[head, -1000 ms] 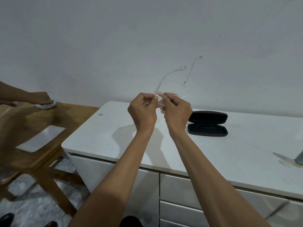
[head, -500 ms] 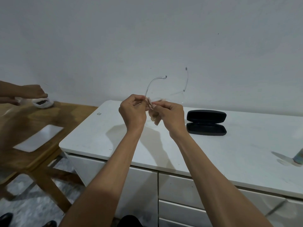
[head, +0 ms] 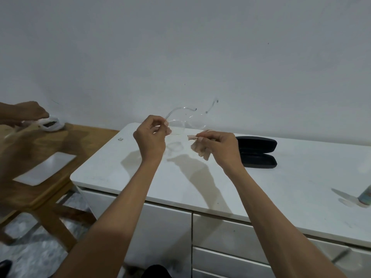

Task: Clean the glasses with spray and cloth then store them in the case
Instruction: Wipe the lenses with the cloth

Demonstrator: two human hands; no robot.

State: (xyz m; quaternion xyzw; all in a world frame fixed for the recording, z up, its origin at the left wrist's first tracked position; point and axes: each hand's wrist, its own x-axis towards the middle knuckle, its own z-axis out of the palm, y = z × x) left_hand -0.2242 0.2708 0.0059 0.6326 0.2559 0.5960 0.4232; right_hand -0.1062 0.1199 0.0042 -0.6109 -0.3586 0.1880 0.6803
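Observation:
My left hand (head: 150, 137) pinches the clear-framed glasses (head: 185, 125) at their left edge and holds them in the air above the white cabinet top (head: 281, 187). Both temples are unfolded and point away toward the wall. My right hand (head: 219, 146) is apart from the glasses, just right of them, and grips a small pinkish cloth (head: 199, 149) that hangs from its fingers. The black glasses case (head: 258, 152) lies open on the cabinet top right behind my right hand. The spray bottle (head: 365, 195) shows only partly at the right edge.
A wooden table (head: 60, 149) stands to the left with a white sheet (head: 46, 168) on it. Another person's hand (head: 30, 113) rests there beside a white object (head: 51, 124). Cabinet drawers lie below the top's front edge.
My hands have separated: the right hand drew the cloth off the lens to the right, while the left hand keeps the glasses. The lenses now face me.

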